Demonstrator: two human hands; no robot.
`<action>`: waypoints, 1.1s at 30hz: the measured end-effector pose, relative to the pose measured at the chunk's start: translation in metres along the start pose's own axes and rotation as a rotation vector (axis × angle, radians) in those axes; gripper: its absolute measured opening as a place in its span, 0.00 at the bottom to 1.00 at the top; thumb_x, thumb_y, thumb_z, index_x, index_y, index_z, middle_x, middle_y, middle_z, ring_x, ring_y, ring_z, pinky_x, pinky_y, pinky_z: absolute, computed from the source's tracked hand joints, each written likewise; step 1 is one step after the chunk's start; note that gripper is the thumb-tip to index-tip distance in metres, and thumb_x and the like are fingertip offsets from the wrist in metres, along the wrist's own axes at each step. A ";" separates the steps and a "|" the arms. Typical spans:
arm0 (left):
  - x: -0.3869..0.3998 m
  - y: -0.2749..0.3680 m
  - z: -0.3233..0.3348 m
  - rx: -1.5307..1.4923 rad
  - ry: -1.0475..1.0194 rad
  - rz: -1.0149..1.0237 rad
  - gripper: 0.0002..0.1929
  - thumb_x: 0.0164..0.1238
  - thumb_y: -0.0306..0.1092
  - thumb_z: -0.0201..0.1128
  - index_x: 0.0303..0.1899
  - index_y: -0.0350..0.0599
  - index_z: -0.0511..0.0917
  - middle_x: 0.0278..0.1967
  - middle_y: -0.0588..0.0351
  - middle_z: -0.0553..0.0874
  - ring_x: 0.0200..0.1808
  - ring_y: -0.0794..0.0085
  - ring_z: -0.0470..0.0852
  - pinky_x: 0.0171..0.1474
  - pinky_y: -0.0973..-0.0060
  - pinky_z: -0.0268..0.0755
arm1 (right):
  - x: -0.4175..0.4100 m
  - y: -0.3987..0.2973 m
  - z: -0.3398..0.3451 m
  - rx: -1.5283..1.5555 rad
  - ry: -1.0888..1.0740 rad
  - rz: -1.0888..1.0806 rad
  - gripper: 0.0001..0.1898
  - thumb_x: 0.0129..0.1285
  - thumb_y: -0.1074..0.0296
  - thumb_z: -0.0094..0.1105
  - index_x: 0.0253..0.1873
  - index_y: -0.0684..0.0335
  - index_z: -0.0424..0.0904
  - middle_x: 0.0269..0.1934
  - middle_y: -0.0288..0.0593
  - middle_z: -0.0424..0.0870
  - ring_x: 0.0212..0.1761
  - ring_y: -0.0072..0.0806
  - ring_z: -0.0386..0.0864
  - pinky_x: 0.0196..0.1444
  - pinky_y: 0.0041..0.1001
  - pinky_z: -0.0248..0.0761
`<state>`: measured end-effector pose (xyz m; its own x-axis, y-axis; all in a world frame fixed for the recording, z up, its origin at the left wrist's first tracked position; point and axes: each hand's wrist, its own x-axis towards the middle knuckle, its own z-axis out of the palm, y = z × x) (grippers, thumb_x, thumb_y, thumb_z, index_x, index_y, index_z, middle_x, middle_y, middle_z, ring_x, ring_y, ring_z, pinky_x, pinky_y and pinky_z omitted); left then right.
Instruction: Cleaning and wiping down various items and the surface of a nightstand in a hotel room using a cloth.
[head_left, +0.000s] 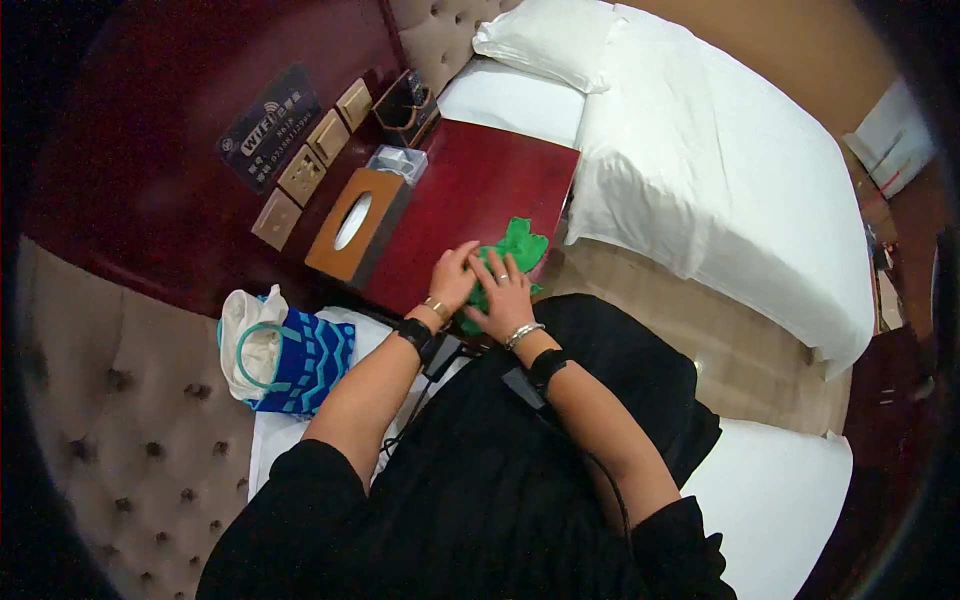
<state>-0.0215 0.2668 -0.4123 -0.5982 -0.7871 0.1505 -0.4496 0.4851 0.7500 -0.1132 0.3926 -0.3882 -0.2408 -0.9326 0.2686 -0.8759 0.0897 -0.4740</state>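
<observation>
A crumpled green cloth (527, 244) lies near the front right corner of a dark red wooden bedside table (480, 176). My right hand (504, 300), with a ring and a silver bracelet, is over the cloth and holds part of it beneath the palm and fingers. Close against it, my left hand (453, 276) has bent fingers whose tips meet the right fingers at the cloth's left edge. Whether the left fingers pinch any cloth is hidden. Something pinkish (537, 268) shows beside the cloth, too small to name.
Along the table's back stand a tissue box (367, 217), a clear plastic box (399, 161) and a dark organizer (405, 112). Wall sockets and switches (302, 174) sit above. A blue patterned bag (311, 367) rests at left. A white-covered bed (697, 150) stands beyond the floor (637, 277).
</observation>
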 end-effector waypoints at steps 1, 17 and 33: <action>-0.003 -0.008 0.000 -0.231 0.064 -0.057 0.17 0.65 0.35 0.60 0.54 0.48 0.80 0.45 0.50 0.86 0.49 0.54 0.80 0.54 0.62 0.73 | 0.000 0.000 0.000 -0.050 -0.080 0.020 0.41 0.51 0.53 0.72 0.71 0.49 0.65 0.70 0.48 0.63 0.74 0.54 0.54 0.67 0.56 0.56; 0.035 -0.030 0.008 0.759 0.006 -0.172 0.36 0.72 0.62 0.47 0.74 0.50 0.59 0.76 0.41 0.53 0.78 0.45 0.42 0.73 0.39 0.34 | 0.119 0.093 0.010 -0.383 -0.243 0.245 0.40 0.60 0.47 0.64 0.74 0.51 0.59 0.76 0.53 0.52 0.78 0.62 0.41 0.69 0.63 0.51; 0.037 -0.026 0.002 0.707 -0.012 -0.202 0.39 0.69 0.62 0.51 0.74 0.49 0.59 0.76 0.40 0.50 0.78 0.43 0.42 0.73 0.38 0.34 | 0.297 0.100 0.063 -0.237 -0.415 -0.181 0.43 0.47 0.48 0.64 0.72 0.45 0.64 0.76 0.39 0.57 0.81 0.39 0.45 0.74 0.59 0.43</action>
<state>-0.0331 0.2254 -0.4274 -0.4636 -0.8850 0.0432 -0.8699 0.4639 0.1673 -0.2463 0.1022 -0.4087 0.0677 -0.9965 -0.0493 -0.9707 -0.0544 -0.2341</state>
